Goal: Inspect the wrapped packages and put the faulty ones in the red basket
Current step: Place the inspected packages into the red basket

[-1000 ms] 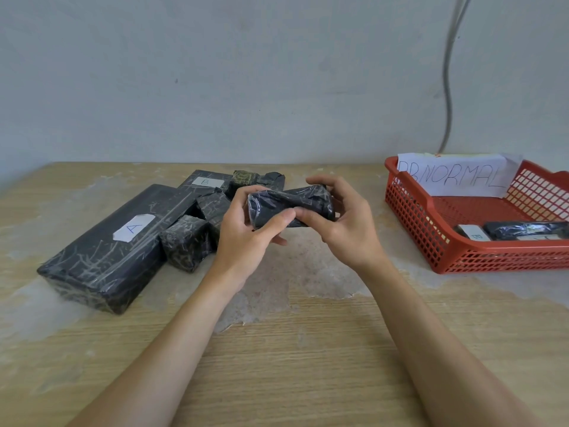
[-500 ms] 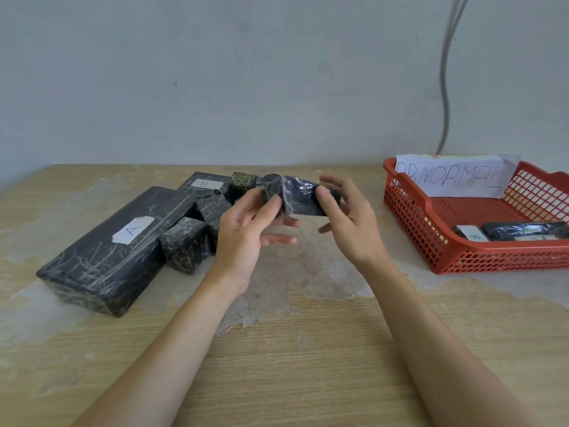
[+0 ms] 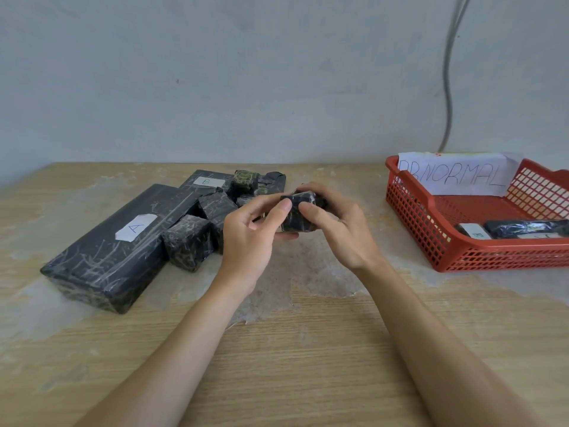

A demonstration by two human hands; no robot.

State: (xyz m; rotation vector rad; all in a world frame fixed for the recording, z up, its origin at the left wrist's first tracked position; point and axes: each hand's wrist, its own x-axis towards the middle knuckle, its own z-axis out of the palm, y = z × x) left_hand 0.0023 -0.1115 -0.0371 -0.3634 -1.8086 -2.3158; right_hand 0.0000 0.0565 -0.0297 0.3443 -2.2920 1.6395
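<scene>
A small black wrapped package (image 3: 298, 217) is held above the table between both hands, one end turned toward me. My left hand (image 3: 252, 238) pinches its left side with thumb and fingers. My right hand (image 3: 338, 229) grips its right side, fingers curled over the top. The red basket (image 3: 431, 229) stands at the right, with a paper sign reading "NORMAL" and two wrapped packages (image 3: 523, 229) inside. Other black wrapped packages lie at the left: a long one labelled A (image 3: 114, 241), one labelled B (image 3: 212, 183) and several small ones (image 3: 187, 241).
A wooden table (image 3: 308, 349) with pale worn patches carries everything. A grey wall runs close behind it, and a cable (image 3: 448, 87) hangs down the wall above the basket.
The held package has been turned from lying crosswise to pointing one end at me. Both hands have shifted their hold on it and stayed at the table's middle.
</scene>
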